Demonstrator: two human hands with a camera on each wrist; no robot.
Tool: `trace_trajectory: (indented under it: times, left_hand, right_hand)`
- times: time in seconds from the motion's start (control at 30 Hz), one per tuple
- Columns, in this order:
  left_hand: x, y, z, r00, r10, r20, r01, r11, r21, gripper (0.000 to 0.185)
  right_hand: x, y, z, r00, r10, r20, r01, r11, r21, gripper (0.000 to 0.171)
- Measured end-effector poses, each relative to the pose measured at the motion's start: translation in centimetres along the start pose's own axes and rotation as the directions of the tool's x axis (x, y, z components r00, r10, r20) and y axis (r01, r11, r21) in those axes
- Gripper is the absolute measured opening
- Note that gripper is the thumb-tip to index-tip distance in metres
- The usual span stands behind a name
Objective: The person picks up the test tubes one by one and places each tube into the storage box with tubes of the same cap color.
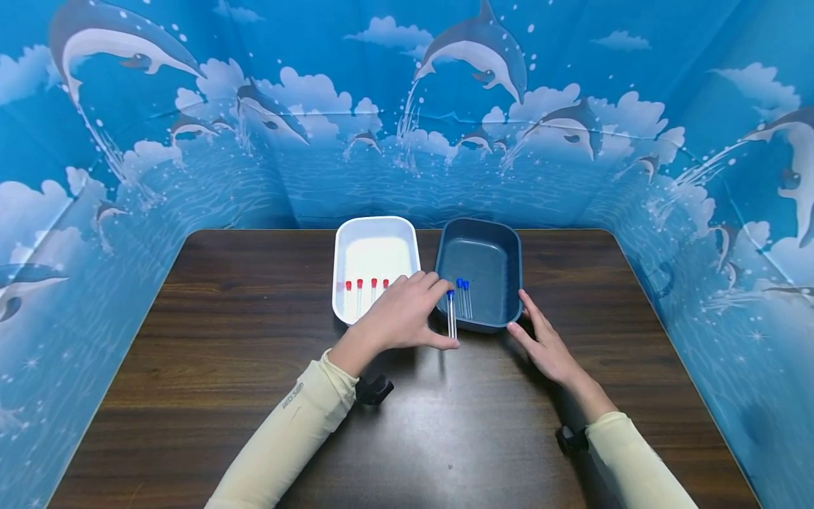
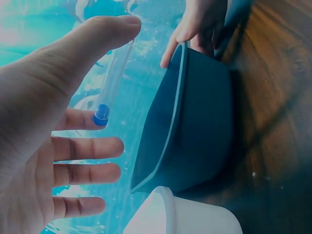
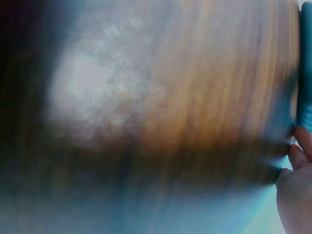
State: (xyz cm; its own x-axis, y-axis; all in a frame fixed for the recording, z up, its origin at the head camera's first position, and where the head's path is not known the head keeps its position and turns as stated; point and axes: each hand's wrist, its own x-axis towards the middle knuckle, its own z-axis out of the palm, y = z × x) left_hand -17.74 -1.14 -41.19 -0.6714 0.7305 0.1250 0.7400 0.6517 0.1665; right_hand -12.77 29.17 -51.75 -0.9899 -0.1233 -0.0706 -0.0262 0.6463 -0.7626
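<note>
The left hand (image 1: 400, 314) reaches across the dark wooden counter (image 1: 222, 339) and pinches a clear tube with a blue cap (image 1: 451, 314) between thumb and forefinger, holding it upright just over the near left rim of the dark blue tray (image 1: 509, 283); the other fingers stay straight and spread. In the left wrist view the same tube (image 2: 109, 87) runs from the thumb tip down to its blue cap, and its glass body is hard to make out against the bright blue backdrop. Two more blue-capped tubes (image 1: 463, 293) lie inside the blue tray, close together near its front left part. The right hand (image 1: 547, 343) rests on the counter at the tray's near right corner with fingers straight and relaxed, fingertips touching or just beside the rim; contact cannot be told for sure. The right wrist view is heavily blurred: only wood grain, a strip of the tray at the right edge and part of the hand at the lower right corner show. Just left of the blue tray stands a white tray (image 1: 375, 240) holding four red-capped tubes (image 1: 360, 290) in a row; the left hand hides part of the rightmost one and the white tray's near right corner.
</note>
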Motion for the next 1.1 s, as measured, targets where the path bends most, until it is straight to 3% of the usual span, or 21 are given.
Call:
trace_trajectory:
  times: [0.27, 0.5, 0.83, 1.1]
  left_hand:
    - [2.8, -0.4, 0.0, 1.0, -0.023, -0.013, 0.023, 0.999, -0.034, 0.091]
    - [4.5, -0.6, 0.3, 0.999, -0.02, 0.043, 0.022, 0.999, -0.034, 0.093]
    - [6.4, -0.9, 2.1, 0.999, -0.021, 0.049, 0.019, 0.999, 0.032, 0.095]
    - [7.6, -0.9, 3.7, 0.997, -0.034, 0.071, 0.034, 0.999, 0.004, 0.093]
  right_hand:
    - [-0.2, -0.1, 0.0, 1.0, 0.006, 0.004, -0.006, 1.0, 0.008, 0.071]
    - [-0.1, 0.0, 0.1, 1.0, -0.003, -0.007, 0.003, 1.0, 0.017, 0.07]
    - [0.0, 0.1, 0.1, 1.0, 0.01, -0.001, -0.01, 1.0, 0.027, 0.069]
    - [0.0, 0.1, 0.0, 1.0, 0.009, 0.01, -0.009, 0.999, 0.034, 0.07]
